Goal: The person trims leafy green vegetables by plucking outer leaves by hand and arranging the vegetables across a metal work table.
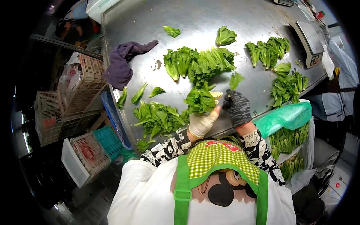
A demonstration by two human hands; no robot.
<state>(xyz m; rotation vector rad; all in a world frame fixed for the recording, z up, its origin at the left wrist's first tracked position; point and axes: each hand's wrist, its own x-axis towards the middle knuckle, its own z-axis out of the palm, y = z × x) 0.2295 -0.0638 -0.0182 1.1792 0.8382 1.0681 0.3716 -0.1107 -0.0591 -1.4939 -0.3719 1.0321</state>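
Observation:
My left hand (203,122), in a pale glove, is closed around a head of lettuce (198,99) whose cut base points right. Just beside it, my right hand (238,108) wears a dark grey knit glove and pinches a loose lettuce leaf (236,80) upright. Beyond both hands, a row of lettuce heads (210,62) lies on the metal table (138,26). A loose heap of lettuce leaves (155,118) spreads left of my left hand.
A purple cloth (122,62) lies at the table's left edge. More lettuce heads (268,52) sit on the right, near a weighing scale (309,41). Packed lettuce (288,140) stands below a green plastic bag (287,116). Plastic crates (80,84) are stacked at left; a person (77,26) is behind.

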